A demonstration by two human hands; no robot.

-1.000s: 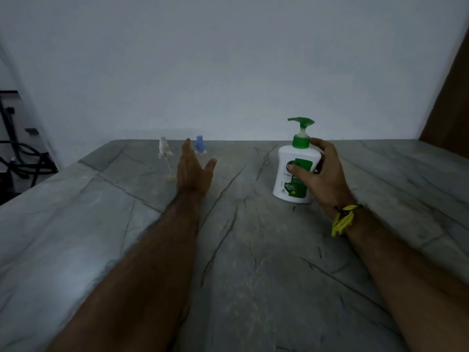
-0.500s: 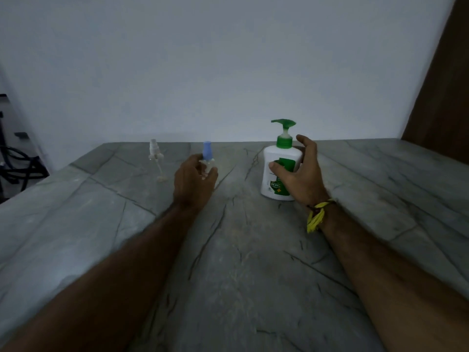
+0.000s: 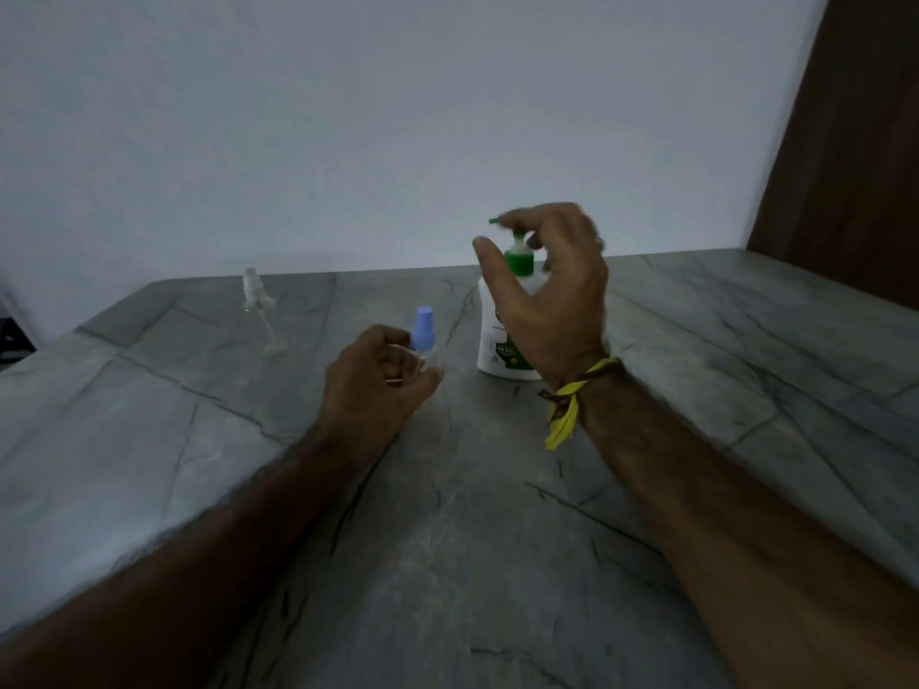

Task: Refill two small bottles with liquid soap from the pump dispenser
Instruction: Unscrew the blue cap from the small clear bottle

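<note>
Left hand [image 3: 383, 385] is gripping the clear, blue-capped bottle [image 3: 423, 335] upright. Right hand [image 3: 547, 295] is curling over the white dispenser's [image 3: 492, 350] green pump [image 3: 517, 258]; grip unclear.

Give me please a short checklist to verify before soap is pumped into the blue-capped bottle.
1. Left hand grips the blue-capped bottle: ok.
2. Blue cap off: not ok, it is on.
3. Bottle mouth under the pump nozzle: not ok, the bottle is lower and to the left.
4. Right hand on the pump dispenser head: ok.
5. Dispenser upright on the table: ok.
6. Soap level: cannot tell.
</note>
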